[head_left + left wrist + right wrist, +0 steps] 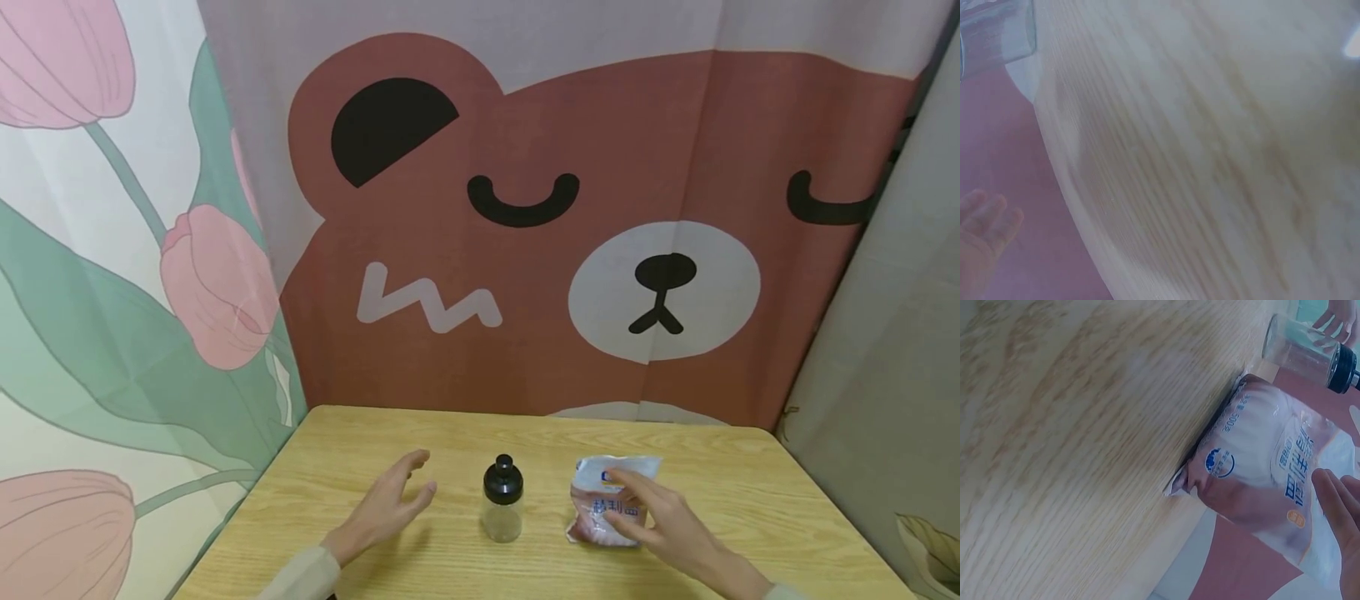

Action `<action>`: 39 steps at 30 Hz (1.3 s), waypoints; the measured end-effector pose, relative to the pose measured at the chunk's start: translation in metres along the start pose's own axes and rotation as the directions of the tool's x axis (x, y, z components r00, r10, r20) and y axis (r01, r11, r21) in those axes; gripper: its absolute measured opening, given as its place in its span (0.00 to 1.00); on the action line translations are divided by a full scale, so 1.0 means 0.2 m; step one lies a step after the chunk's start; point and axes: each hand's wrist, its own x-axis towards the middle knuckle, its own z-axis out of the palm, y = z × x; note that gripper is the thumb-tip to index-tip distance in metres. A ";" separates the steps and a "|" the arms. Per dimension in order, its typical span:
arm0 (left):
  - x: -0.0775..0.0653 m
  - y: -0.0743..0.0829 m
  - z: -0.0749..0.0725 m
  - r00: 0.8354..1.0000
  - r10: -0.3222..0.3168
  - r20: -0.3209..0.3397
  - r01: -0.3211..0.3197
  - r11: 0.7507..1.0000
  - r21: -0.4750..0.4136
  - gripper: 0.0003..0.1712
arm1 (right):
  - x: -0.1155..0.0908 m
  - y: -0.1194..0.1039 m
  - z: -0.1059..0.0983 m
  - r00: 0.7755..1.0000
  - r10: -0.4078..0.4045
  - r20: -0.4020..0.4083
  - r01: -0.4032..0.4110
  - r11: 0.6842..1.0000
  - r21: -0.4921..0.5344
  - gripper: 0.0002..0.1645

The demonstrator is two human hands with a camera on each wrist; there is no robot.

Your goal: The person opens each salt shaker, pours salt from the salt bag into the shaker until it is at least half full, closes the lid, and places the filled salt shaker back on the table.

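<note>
A clear bottle (502, 518) with a black knobbed cap (503, 482) stands upright on the table between my hands. To its left is my left hand (384, 507), palm turned inward, fingers loosely bent, thumb spread and nothing held. Only part of the bottle (997, 34) shows in the left wrist view, along with several fingertips (997, 219). A pink and white bag of salt (603, 500) with blue print stands upright right of the bottle. My right hand (667, 525) is at the bag's right side, fingers extended and thumb apart, overlapping its front in the head view.
The light wood table (420, 433) ends at a curtain with a brown bear face (525, 267) behind it. A tulip-print curtain (135, 333) hangs along the left, and a pale cloth (885, 350) along the right.
</note>
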 end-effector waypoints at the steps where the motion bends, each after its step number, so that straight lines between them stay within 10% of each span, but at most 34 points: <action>1: 0.00 0.00 0.00 1.000 -0.009 0.004 0.009 1.000 -0.002 0.34 | 0.00 -0.01 0.00 1.000 0.021 0.013 -0.021 1.000 0.013 0.35; 39: 0.02 0.03 0.05 0.995 0.064 0.080 -0.063 0.998 -0.009 0.33 | 0.11 -0.07 0.12 0.972 0.114 0.205 -0.142 0.982 0.125 0.32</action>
